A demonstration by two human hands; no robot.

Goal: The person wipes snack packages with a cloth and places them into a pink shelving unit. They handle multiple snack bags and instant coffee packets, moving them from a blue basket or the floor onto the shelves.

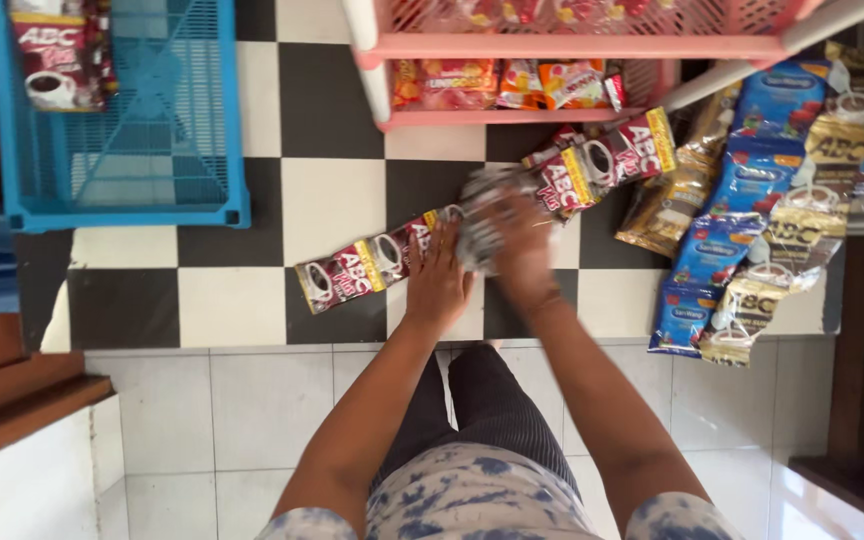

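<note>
Head view, left hand (439, 280) flat on red sachet strip (482, 215), right hand (522, 245) gripping it

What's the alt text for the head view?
Seen from above, the left hand and the blurred right hand press on a strip of dark red sachets on a checkered floor. A blue crate, a pink rack and blue and gold sachet strips surround them.

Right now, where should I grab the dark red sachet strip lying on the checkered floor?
Judging by its pose, grip the free lower-left end of the dark red sachet strip, coming from the left. It lies flat and diagonal; its middle is covered by the left hand and the blurred right hand, so only that end is clear.
</note>
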